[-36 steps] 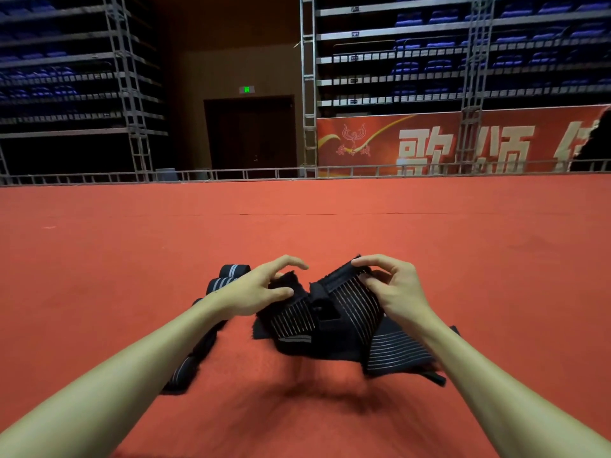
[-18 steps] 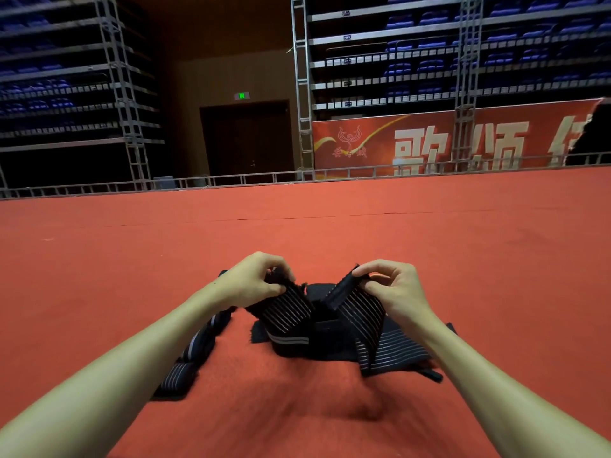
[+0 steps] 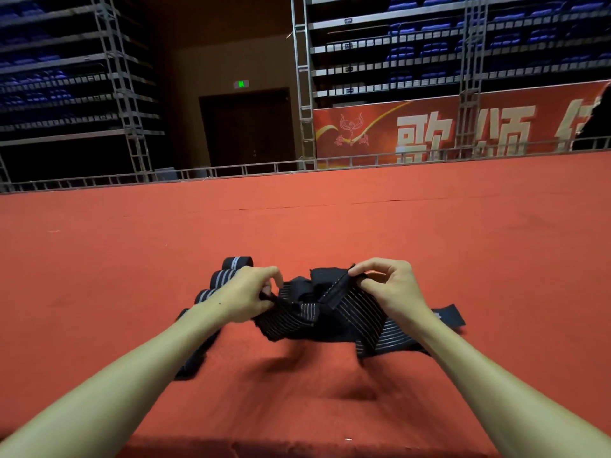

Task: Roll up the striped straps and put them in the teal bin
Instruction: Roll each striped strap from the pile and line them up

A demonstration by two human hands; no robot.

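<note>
The task looks barely begun, judging by how things lie; no strap is rolled into a tight coil, and the teal bin is nowhere in view, so its place cannot be told.

Both hands work on one wide striped strap (image 3: 330,320), a dark band with thin pale lines, bunched and twisted in a heap on the red carpet (image 3: 330,226) near the person; the left hand (image 3: 246,294) has its grip closed on the strap's left edge, fingers curled and pinching the cloth; the right hand (image 3: 391,289) pinches a raised far edge between thumb and forefinger, holding that fold up off the heap; a plain dark end of the strap lies flat on the carpet to the right, just beyond the right wrist.

A second, narrower striped strap (image 3: 221,278) lies loose to the left, wavy at its far end and trailing nearward under the left forearm; neither hand touches it.

What is left, by my reading: straighten the bunched strap, find an end, roll it, then roll the narrower one, and carry both to the bin.
</note>
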